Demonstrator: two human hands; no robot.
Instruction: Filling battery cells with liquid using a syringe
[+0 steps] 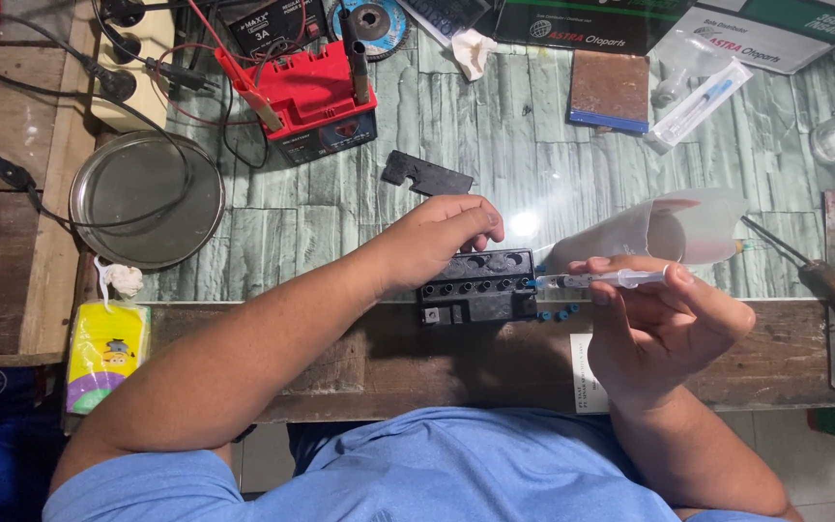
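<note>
A black rectangular battery case (480, 286) with a row of round holes on top lies at the near edge of the glass-topped bench. My left hand (437, 240) rests on its left end and steadies it. My right hand (654, 314) grips a clear plastic syringe (611, 280) held level, its tip pointing left at the case's right end. Small blue caps (558, 313) lie just below the syringe tip.
A cut translucent plastic cup (674, 227) lies on its side behind my right hand. A red battery (316, 101) with clip leads, a round metal lid (147, 198), a black plastic strip (427, 176), a packaged syringe (703, 101) and a screwdriver (809, 271) sit around.
</note>
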